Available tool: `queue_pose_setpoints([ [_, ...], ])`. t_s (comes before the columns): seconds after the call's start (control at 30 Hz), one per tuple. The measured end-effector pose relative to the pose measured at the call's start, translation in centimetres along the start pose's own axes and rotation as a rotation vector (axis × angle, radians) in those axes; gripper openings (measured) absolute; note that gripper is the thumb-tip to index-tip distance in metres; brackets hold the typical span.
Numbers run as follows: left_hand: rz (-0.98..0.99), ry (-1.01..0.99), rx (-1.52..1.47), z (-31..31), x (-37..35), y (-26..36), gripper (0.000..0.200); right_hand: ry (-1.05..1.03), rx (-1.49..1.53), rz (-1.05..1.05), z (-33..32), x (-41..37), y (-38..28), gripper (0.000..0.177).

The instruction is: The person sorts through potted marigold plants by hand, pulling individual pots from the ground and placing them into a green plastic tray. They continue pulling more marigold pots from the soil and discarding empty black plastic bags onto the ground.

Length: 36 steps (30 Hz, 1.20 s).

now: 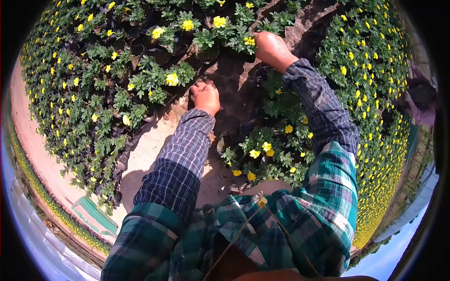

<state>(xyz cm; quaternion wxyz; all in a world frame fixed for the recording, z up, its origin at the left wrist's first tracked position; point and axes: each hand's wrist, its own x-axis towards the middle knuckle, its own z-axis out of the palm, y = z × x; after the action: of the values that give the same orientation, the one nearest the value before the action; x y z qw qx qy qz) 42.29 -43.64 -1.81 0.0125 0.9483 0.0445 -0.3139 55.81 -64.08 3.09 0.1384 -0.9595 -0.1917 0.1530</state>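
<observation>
My left hand is low over the dark soil, its fingers curled down beside a yellow-flowered marigold plant. Whatever those fingers grip, if anything, is hidden. Higher up and to the right, my right hand is closed against the leaves of another marigold. Its fingertips are mostly out of sight, so I cannot make out what is in them. Between the two hands lies a strip of shaded dark ground. Both forearms wear checked sleeves.
Dense rows of marigolds spread on the left, with more on the right. Several flowering plants stand close in front of my body. A green box-like object lies at lower left. Another person is at the right edge.
</observation>
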Motion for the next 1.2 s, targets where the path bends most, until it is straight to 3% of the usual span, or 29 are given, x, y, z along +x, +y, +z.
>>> queue_pose_setpoints([
  [0.07, -0.021, 0.031, -0.076, 0.2, -0.2, -0.2, 0.053, 0.157, 0.083, 0.028, -1.3, -1.5, -0.5, 0.018],
  [0.13, 0.054, 0.031, -0.125, 1.0, 0.2, -0.8, 0.046, -0.11, 0.467, 0.198, -2.2, -3.5, 0.0, 0.021],
  [0.2, 0.054, 0.149, -0.234, 3.5, 1.3, -1.3, 0.042, -0.186, 0.214, 0.069, -1.1, -5.0, 0.5, 0.022],
  [0.27, 0.077, 0.134, -0.167, 1.9, 0.3, -1.7, 0.049, -0.166, -0.291, -0.038, 1.4, -5.9, 0.0, 0.027],
  [0.3, 0.187, 0.129, -0.127, 1.6, 0.1, -2.2, 0.055, -0.154, -0.288, 0.149, 2.4, -6.3, -0.6, 0.021],
  [0.33, 0.297, 0.125, -0.085, 1.7, 0.2, -2.6, 0.06, -0.142, -0.303, 0.143, 3.0, -6.4, -1.1, 0.021],
  [0.4, 0.293, 0.198, -0.167, 2.2, -0.3, -4.2, 0.063, -0.087, -0.445, 0.268, 3.8, -6.3, -2.0, 0.02],
  [0.5, 0.581, 0.138, -0.626, 3.4, -2.2, -9.3, 0.047, 0.024, -0.453, 0.206, 4.8, -6.6, -2.0, 0.017],
  [0.53, 0.595, 0.188, -0.612, 3.1, -4.0, -11.2, 0.04, 0.067, -0.463, 0.154, 5.3, -6.3, -1.4, 0.017],
  [0.6, 0.566, 0.287, -0.637, 3.2, -8.5, -15.6, 0.033, 0.055, -0.507, 0.094, 7.3, -5.5, 0.3, 0.014],
  [0.63, 0.511, 0.178, -0.74, 3.0, -11.1, -18.1, 0.031, 0.093, -0.417, 0.104, 5.2, -6.3, -1.6, 0.012],
  [0.67, 0.569, 0.219, -0.754, 3.5, -13.4, -20.9, 0.027, 0.118, -0.322, 0.114, 2.7, -7.9, -4.1, 0.012],
  [0.77, 0.254, -0.076, -0.637, 5.2, -20.6, -29.4, 0.021, 0.005, -0.361, 0.128, 0.1, -8.0, -7.3, 0.016],
  [0.87, 0.037, -0.143, -0.526, 9.9, -26.0, -38.9, 0.026, 0.024, -0.333, 0.101, 0.2, -6.4, -9.0, 0.017],
  [0.93, -0.032, -0.084, -0.481, 13.8, -28.6, -44.5, 0.027, 0.03, -0.402, 0.034, 1.4, -4.8, -10.8, 0.015],
  [1.0, -0.111, -0.137, -0.581, 15.1, -30.2, -47.3, 0.028, -0.042, -0.409, 0.064, 3.5, -3.3, -12.2, 0.018],
  [1.07, -0.171, -0.11, -0.651, 17.6, -30.6, -49.0, 0.03, 0.21, -0.217, -0.011, 3.8, -3.8, -14.1, 0.018],
  [1.1, -0.194, -0.028, -0.726, 19.4, -30.6, -49.8, 0.033, 0.295, -0.076, -0.214, 2.8, -4.9, -14.6, 0.017],
  [1.13, -0.217, 0.049, -0.802, 21.0, -30.9, -50.4, 0.036, 0.348, 0.058, -0.272, 2.1, -6.0, -15.5, 0.018],
  [1.2, -0.202, 0.081, -0.676, 21.8, -31.4, -49.1, 0.04, 0.177, 0.299, -0.157, 1.5, -8.7, -16.2, 0.02],
])
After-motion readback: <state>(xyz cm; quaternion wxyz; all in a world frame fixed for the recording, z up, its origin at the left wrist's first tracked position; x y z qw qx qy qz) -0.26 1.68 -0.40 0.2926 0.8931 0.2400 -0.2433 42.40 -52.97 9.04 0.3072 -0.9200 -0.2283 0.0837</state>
